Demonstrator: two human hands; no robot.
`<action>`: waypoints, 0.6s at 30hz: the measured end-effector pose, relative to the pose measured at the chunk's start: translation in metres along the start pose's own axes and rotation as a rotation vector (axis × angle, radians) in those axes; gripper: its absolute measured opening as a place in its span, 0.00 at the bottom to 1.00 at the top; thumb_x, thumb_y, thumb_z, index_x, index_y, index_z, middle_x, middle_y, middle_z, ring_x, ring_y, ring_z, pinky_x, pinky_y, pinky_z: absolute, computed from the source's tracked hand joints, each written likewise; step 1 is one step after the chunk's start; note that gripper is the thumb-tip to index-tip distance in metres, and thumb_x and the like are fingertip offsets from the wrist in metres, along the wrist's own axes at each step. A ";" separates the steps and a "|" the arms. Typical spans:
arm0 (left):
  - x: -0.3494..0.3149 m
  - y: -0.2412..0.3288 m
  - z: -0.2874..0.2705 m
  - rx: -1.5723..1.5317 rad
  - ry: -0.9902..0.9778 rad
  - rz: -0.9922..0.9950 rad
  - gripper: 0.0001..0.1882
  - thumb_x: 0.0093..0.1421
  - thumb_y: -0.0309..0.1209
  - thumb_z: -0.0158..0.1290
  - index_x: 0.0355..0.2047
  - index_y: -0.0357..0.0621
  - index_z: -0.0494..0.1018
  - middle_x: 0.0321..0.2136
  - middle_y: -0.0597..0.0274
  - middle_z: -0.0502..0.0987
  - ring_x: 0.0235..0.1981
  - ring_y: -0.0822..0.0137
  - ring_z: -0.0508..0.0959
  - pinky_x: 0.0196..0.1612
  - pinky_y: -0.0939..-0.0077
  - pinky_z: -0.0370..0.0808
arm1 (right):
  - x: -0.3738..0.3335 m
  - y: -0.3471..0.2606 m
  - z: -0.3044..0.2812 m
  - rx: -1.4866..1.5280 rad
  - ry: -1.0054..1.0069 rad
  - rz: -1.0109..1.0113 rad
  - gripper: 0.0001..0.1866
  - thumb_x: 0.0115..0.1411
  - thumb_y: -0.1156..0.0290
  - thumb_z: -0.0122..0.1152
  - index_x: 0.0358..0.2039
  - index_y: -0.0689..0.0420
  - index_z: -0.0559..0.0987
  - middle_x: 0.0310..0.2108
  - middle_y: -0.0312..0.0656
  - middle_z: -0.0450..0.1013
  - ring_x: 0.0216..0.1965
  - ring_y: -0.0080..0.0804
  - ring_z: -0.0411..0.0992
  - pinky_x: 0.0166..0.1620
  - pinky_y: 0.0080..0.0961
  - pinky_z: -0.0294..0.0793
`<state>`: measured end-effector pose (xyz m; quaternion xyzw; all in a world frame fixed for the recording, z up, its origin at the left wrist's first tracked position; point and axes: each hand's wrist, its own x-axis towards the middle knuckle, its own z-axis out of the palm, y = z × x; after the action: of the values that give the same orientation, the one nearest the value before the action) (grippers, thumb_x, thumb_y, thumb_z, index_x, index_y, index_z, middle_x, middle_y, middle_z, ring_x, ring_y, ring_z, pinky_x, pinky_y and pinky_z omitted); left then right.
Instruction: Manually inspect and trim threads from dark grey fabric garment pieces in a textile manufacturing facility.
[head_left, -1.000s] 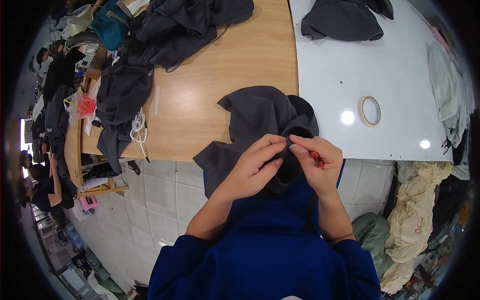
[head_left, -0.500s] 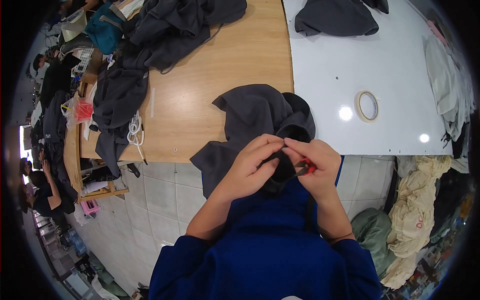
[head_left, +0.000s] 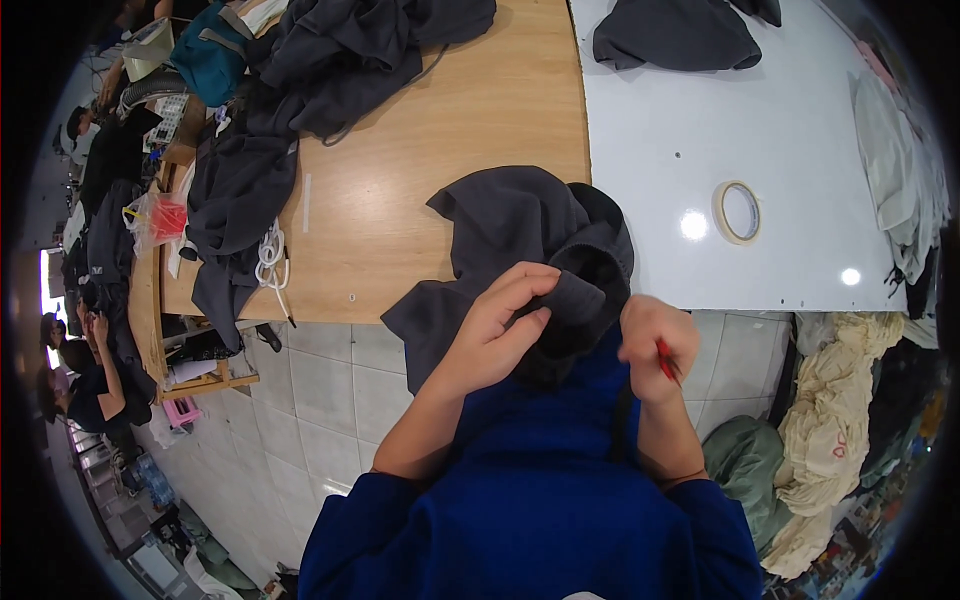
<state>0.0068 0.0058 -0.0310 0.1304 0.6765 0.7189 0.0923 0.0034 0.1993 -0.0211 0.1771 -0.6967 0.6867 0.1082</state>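
Observation:
A dark grey garment (head_left: pixel 510 225) lies bunched over the table's front edge. Its black inner side shows at an opening turned toward me. My left hand (head_left: pixel 492 335) is closed on the edge of that opening, pinching the cloth between thumb and fingers. Just right of the garment, my right hand (head_left: pixel 655 340) is curled around red-handled thread snips (head_left: pixel 667 360). Only part of the red handle shows; the fingers and palm cover most of the tool. Whether the right fingertips touch the cloth, I cannot tell.
A roll of tape (head_left: pixel 737 212) lies on the white tabletop (head_left: pixel 660 120). More dark grey garments (head_left: pixel 345 70) are heaped at the far left of the wooden table (head_left: pixel 400 200), near a white cord (head_left: pixel 268 260). Cream cloth (head_left: pixel 835 420) is piled at right. People work at far left.
My right hand has moved right, away from the left hand and the cloth edge, and has turned with the snips. The left hand still pinches the garment, whose edge now shows more.

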 end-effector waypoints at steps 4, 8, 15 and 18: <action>0.002 -0.004 -0.005 0.008 0.062 0.039 0.12 0.47 0.14 0.40 0.32 0.35 0.69 0.40 0.59 0.72 0.41 0.66 0.70 0.47 0.77 0.65 | -0.001 -0.006 0.000 0.164 -0.074 -0.208 0.07 0.52 0.77 0.63 0.20 0.60 0.74 0.14 0.35 0.63 0.15 0.24 0.61 0.21 0.17 0.57; 0.000 -0.002 -0.006 -0.025 0.068 0.001 0.11 0.45 0.15 0.39 0.28 0.37 0.69 0.34 0.60 0.74 0.39 0.66 0.70 0.46 0.76 0.65 | -0.001 -0.014 0.004 -0.019 0.007 0.243 0.15 0.48 0.78 0.66 0.38 0.61 0.78 0.15 0.34 0.62 0.16 0.21 0.59 0.21 0.15 0.56; -0.002 0.004 -0.003 -0.143 -0.011 -0.082 0.10 0.46 0.18 0.37 0.24 0.36 0.69 0.28 0.61 0.73 0.33 0.68 0.69 0.42 0.78 0.64 | 0.007 -0.005 -0.001 0.054 -0.384 -0.078 0.06 0.45 0.76 0.67 0.26 0.55 0.81 0.12 0.35 0.62 0.15 0.26 0.61 0.20 0.20 0.58; -0.003 0.003 -0.004 -0.265 -0.021 -0.153 0.10 0.47 0.19 0.37 0.24 0.35 0.69 0.28 0.61 0.72 0.32 0.70 0.68 0.41 0.79 0.64 | 0.004 -0.004 0.000 0.028 -0.200 -0.042 0.07 0.46 0.75 0.67 0.28 0.57 0.80 0.12 0.33 0.62 0.14 0.25 0.60 0.20 0.19 0.57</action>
<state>0.0080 0.0010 -0.0280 0.0728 0.5827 0.7913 0.1703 0.0018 0.1988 -0.0158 0.2608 -0.6905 0.6728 0.0502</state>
